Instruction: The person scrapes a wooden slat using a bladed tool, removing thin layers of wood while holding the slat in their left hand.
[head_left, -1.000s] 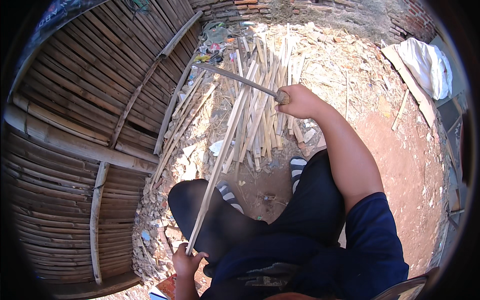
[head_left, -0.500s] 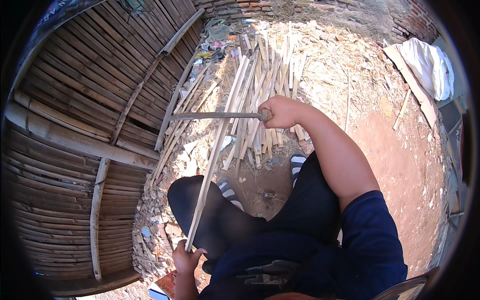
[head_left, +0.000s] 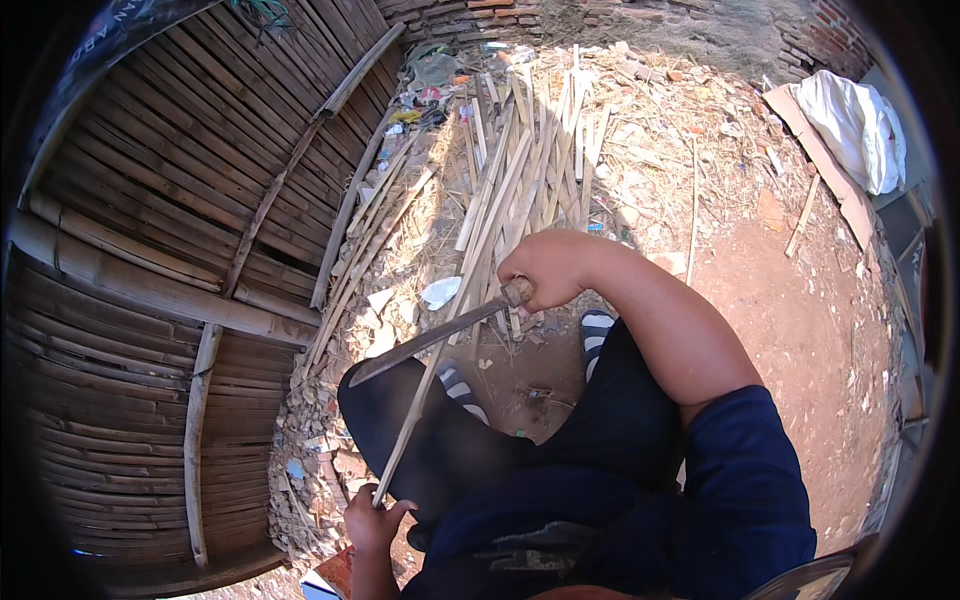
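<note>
Low on the left, by the person's hip: left hand (head_left: 370, 522) has its fingers wrapped round the near end of a long pale strip (head_left: 412, 425), thumb sticking out to the right. The strip slants away, over the left thigh (head_left: 375, 425), far end over the pile of strips (head_left: 555, 165). Reads as two-ended support — hand anchors the near end, pile probably carries the far one. Can't tell if it really rests on the thigh or just passes above.

Mid-scene, right hand (head_left: 548, 270) is closed round the short handle (head_left: 517, 291) of a long blade (head_left: 400, 357). Blade points left and near, crossing over the strip; contact or gap, can't tell. Elbow out to the right — likely keeps the forearm clear of the strip. Which way the sharp edge faces: too small to tell.

Knees spread, sandalled feet (head_left: 463, 392) between strip and pile's near end; presumably a stable seat with room for the blade between the legs.

Pile lies roughly lengthwise, near to far, on littered ground, so pieces sit within forward reach. Slatted bamboo wall (head_left: 130, 250) hems in the left. Far right: white sack (head_left: 855, 130) beside a flat brown board (head_left: 820, 165).
</note>
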